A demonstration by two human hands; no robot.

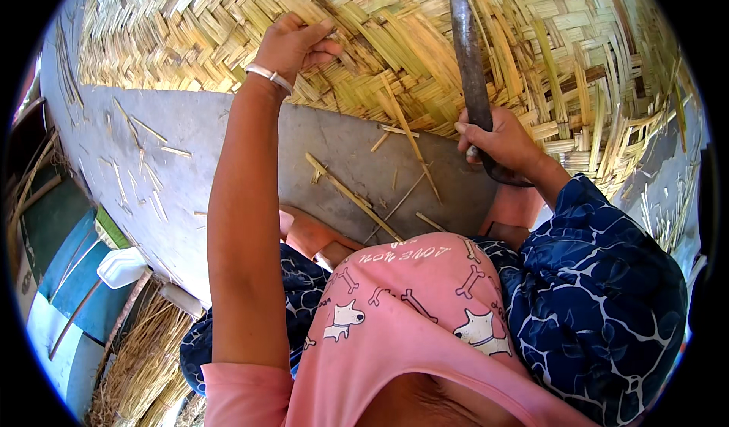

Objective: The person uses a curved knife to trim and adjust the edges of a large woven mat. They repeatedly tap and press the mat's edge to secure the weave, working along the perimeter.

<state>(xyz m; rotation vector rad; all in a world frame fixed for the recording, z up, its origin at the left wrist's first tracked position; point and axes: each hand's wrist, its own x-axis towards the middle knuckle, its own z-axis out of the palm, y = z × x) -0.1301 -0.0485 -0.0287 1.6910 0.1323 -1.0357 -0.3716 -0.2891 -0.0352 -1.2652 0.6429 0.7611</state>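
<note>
Floor (334, 137) is smooth grey, looks like concrete from here. Bright light washes it near-white toward its left edge. Past that edge: dark green surface (47, 222), then blue surface (99, 307), material unclear.

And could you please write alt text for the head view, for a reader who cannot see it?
A person's right hand grips a long dark knife at the edge of a yellowish woven mat, while their left hand, fingers curled, is over the weave. Loose strips lie on the grey floor.
</note>
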